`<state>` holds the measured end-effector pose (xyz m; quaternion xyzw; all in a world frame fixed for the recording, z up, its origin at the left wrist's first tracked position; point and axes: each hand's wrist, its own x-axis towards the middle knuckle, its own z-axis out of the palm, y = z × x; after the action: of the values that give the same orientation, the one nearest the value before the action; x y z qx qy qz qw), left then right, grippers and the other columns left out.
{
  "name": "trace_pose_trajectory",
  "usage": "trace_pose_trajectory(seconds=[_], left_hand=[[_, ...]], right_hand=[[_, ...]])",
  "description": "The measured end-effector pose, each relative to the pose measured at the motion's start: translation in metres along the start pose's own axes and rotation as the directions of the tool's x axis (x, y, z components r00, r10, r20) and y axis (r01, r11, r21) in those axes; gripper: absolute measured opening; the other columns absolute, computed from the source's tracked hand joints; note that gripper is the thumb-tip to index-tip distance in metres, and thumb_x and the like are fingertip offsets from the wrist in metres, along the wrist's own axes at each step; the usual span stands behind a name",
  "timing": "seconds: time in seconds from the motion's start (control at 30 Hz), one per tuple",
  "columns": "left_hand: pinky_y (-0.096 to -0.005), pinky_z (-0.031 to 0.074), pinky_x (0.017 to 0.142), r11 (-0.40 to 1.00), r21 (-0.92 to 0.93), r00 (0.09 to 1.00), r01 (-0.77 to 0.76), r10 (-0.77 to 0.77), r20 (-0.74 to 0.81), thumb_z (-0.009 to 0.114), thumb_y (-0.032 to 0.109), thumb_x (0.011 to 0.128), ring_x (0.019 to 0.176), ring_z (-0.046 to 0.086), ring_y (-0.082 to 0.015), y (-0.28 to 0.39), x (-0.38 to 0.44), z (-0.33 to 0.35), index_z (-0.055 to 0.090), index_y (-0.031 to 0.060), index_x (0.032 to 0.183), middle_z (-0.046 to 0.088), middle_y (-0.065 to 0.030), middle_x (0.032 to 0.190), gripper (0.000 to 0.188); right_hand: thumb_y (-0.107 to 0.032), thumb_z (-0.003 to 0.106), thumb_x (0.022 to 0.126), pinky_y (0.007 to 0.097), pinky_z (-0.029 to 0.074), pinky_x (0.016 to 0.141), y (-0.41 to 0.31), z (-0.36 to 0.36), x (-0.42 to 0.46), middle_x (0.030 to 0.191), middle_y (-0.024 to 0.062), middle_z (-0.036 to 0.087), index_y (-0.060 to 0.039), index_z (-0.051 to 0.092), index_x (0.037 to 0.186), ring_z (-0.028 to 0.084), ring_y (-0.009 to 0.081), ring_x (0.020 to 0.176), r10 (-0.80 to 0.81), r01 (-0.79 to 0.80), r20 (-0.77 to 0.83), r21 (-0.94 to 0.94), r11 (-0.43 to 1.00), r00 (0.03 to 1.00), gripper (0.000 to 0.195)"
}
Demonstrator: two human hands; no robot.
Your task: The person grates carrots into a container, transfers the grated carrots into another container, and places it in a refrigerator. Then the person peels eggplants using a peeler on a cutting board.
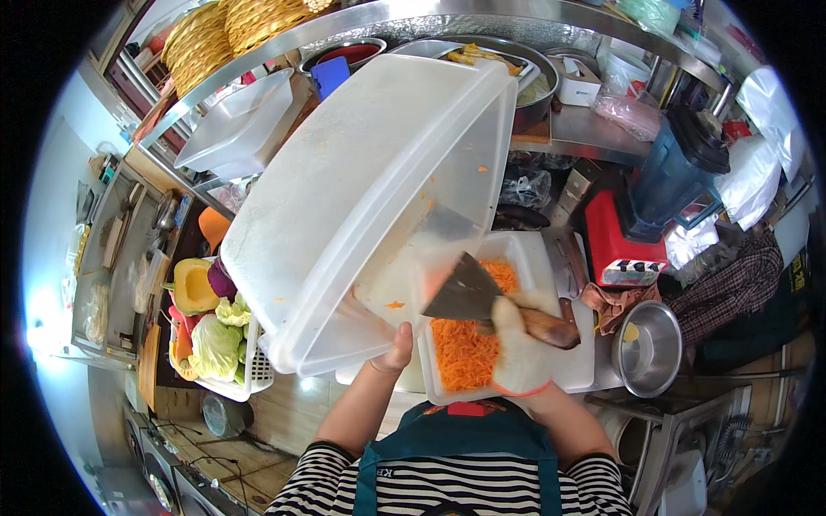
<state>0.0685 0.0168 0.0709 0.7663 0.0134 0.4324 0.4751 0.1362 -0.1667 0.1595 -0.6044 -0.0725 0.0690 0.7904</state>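
Observation:
My left hand [395,353] grips the lower rim of a large translucent plastic tub [335,168]. The tub is tilted on its side, its mouth facing right, with a few carrot shreds stuck inside. In a white glove, my right hand [521,342] holds a broad-bladed metal scraper [464,290] by its wooden handle [548,327]. The blade lies at the tub's mouth, above a white tray [431,380]. Shredded carrot [466,361] fills much of that tray, which rests on a white cutting board [577,361]. The tub hides the left part of the counter.
A knife [563,258] lies on the board's right side. Further right stand a red blender [623,238] and a steel bowl [647,348]. A white basket of vegetables [248,384] is at the left. Pots and a steel shelf edge [413,14] span the back.

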Motion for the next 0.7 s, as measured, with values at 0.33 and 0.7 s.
trace_pose_trajectory(seconds=[0.33,0.7], left_hand=[[-0.0458,0.021,0.104,0.998,0.061,0.962,-0.028,0.043,-0.268,0.071,0.038,0.069,0.127,0.027,-0.0284,0.023,0.021,-0.001,-0.001,0.0018,0.147,0.023,-0.0172,0.142,0.112],[-0.0398,0.029,0.096,0.884,-0.421,0.839,0.206,-0.381,-0.389,0.064,0.035,0.074,0.118,0.036,-0.0216,0.036,0.044,-0.042,0.014,0.0136,0.149,0.039,-0.0097,0.133,0.093]], right_hand=[[-0.01,0.064,0.082,0.0306,0.047,0.056,0.016,-0.022,0.005,0.068,0.0043,0.059,-0.006,0.06,0.076,0.058,0.0177,0.06,-0.093,0.144,0.124,-0.503,0.852,0.988,0.008],[-0.011,0.063,0.086,0.0281,0.055,0.056,0.056,-0.129,-0.005,0.091,0.0042,0.059,-0.0105,0.054,0.1,0.064,0.0175,0.073,0.22,-0.101,-0.295,0.371,0.923,0.93,0.017]])
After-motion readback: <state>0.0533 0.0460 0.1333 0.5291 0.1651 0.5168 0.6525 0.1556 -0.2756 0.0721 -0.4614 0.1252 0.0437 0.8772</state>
